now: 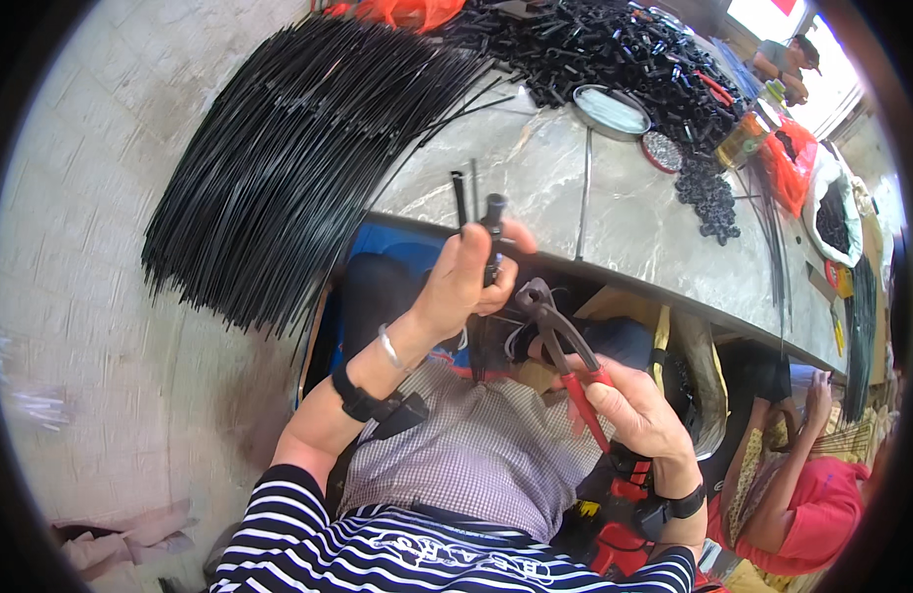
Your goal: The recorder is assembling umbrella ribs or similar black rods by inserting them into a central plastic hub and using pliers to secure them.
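Note:
My left hand (450,281) is closed around a black cylindrical part (494,212) with a wider knob at its upper end. Thin black rods (460,198) stick up beside that part from the same grip. In my right hand (634,407) are pincers (560,341) with red handles and a dark metal head, my fingers wrapped round the handles. The pincer head is just right of my left hand, apart from the black part. Both hands are above my lap, at the near edge of the table.
A large bundle of thin black rods (279,158) overhangs the left end of the marbled table (536,188). Across its far side lie a heap of black parts (585,49), an oval dish (612,112) and small dark pieces (708,193). A person in red (807,509) sits at right.

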`<state>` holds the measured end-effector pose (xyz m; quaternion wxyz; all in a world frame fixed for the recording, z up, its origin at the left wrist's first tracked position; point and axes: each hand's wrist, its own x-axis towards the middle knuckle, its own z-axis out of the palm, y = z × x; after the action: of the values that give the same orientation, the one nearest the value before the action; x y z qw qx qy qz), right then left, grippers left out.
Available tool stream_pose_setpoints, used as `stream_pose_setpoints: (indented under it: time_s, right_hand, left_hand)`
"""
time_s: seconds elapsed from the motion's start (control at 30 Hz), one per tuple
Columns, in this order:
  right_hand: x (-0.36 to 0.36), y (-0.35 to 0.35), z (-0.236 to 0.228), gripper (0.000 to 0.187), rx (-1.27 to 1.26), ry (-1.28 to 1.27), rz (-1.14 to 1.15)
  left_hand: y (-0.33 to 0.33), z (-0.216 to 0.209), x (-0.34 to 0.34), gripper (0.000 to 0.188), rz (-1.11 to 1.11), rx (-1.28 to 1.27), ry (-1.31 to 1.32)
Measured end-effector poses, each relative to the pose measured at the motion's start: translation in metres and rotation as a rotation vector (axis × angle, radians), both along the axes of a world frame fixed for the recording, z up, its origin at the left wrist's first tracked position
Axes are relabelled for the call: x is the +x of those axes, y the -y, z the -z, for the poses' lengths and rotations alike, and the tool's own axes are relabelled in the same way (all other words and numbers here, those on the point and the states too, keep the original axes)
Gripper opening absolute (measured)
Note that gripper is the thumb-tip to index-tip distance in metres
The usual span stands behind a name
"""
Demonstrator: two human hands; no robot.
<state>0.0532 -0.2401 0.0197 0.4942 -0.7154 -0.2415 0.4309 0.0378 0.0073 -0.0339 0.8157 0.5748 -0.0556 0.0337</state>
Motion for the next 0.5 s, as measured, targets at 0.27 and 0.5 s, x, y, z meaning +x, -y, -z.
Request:
stream_pose_setpoints:
  time_s: [0.27,0.5]
  right_hand:
    - [0.080,-0.027,0.048,0.046,-0.375,1.259,0.141]
    - [0.166,-0.009,0.028,0.033,-0.252,1.302,0.092]
  left_hand:
    - [-0.002,0.003,0.000,0.072,-0.016,-0.153,0.029]
    - [-0.024,-0.003,-0.011,0.071,0.071,-0.144,0.051]
